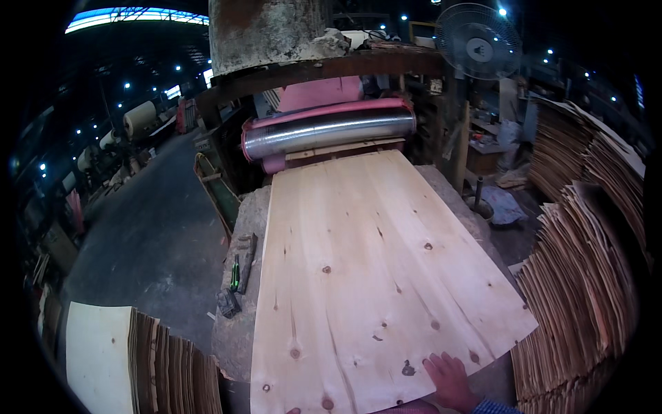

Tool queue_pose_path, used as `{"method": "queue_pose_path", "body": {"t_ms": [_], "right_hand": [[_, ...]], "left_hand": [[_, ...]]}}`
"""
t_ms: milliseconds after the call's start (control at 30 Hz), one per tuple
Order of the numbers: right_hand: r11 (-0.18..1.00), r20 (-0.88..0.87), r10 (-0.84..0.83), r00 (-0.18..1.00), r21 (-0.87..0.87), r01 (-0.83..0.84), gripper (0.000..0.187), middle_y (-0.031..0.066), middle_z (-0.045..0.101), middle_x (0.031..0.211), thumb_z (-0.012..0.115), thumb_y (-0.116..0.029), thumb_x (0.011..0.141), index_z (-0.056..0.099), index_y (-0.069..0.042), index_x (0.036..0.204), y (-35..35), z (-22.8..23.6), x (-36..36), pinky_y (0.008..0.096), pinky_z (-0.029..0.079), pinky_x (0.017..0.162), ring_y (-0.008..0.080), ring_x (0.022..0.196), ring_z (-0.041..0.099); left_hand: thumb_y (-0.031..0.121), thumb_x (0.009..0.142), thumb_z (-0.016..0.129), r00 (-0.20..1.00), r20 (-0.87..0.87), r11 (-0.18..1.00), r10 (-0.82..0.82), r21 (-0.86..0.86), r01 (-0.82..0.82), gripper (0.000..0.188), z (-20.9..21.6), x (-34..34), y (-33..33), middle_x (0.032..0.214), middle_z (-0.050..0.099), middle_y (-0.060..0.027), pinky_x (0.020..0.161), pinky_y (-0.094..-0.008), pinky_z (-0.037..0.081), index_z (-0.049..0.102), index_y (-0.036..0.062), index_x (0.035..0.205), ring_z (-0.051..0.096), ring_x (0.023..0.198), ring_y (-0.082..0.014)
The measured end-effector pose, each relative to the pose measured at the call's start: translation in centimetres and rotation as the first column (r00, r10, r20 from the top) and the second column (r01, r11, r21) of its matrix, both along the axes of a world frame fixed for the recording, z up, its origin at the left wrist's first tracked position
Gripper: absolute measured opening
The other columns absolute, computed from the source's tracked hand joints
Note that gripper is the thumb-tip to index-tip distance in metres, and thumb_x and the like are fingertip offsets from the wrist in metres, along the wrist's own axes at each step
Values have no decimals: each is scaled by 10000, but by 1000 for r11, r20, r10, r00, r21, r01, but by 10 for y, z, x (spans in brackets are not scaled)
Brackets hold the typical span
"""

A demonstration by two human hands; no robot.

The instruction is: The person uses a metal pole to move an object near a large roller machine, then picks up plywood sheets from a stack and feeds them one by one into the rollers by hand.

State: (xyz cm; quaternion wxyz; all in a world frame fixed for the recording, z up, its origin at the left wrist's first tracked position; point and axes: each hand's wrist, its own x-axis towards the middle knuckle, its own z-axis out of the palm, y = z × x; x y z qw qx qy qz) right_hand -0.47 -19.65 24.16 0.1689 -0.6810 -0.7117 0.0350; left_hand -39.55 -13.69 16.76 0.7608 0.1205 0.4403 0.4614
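Observation:
A large knotty wood veneer sheet lies flat in front of me, its far edge close to a glue-spreading machine's shiny metal roller. My right hand rests on the sheet's near right part, fingers stretched out and pressed flat on the wood. Of my left hand only a fingertip shows at the lower edge, by the sheet's near edge; its other fingers are hidden. A thin strip of wood shows just under the roller, beyond the sheet.
Tall stacks of veneer stand at the right, and another stack at the lower left. A green-handled cutter lies on the worktop left of the sheet. A fan is mounted at the upper right.

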Motion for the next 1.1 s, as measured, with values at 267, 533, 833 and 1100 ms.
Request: {"method": "queue_pose_path", "body": {"t_ms": [267, 533, 833, 1100], "right_hand": [[999, -100, -19, 995, 29, 22, 732, 127, 442, 1332, 615, -50, 609, 452, -124, 1319, 113, 3, 22, 545, 304, 965, 398, 1224, 383], [995, -116, -38, 992, 84, 48, 675, 94, 396, 1384, 596, -29, 690, 440, -143, 1338, 271, -41, 70, 563, 244, 1043, 382, 1278, 343], [991, -24, -101, 995, -88, 98, 558, 132, 389, 1409, 607, -201, 818, 434, -98, 1338, 376, -70, 86, 522, 271, 1051, 372, 1310, 323], [997, -12, -57, 998, 45, 57, 460, 159, 424, 1374, 553, -217, 855, 490, -50, 1279, 230, -100, 50, 528, 266, 1046, 381, 1298, 335]], "left_hand": [[219, 939, 535, 956, 240, 956, 168, 197, -217, 455, 43, 27, 83, 1313, 491, -166, 919, -421, 477, 409, 5, 1320, 523, 1159, -284], [215, 860, 613, 696, -658, 956, 287, 148, -254, 474, 18, 5, 75, 1040, 620, -98, 760, -315, 484, 481, -14, 1253, 605, 918, -179], [225, 824, 635, 379, -906, 982, 186, 169, -78, 336, -25, 1, 95, 932, 678, -96, 784, -293, 476, 646, -38, 1032, 615, 894, -150], [281, 810, 635, 405, -909, 995, 103, 92, -46, 336, -7, -30, 119, 781, 650, -51, 678, -309, 489, 667, -25, 944, 607, 736, -138]]}}
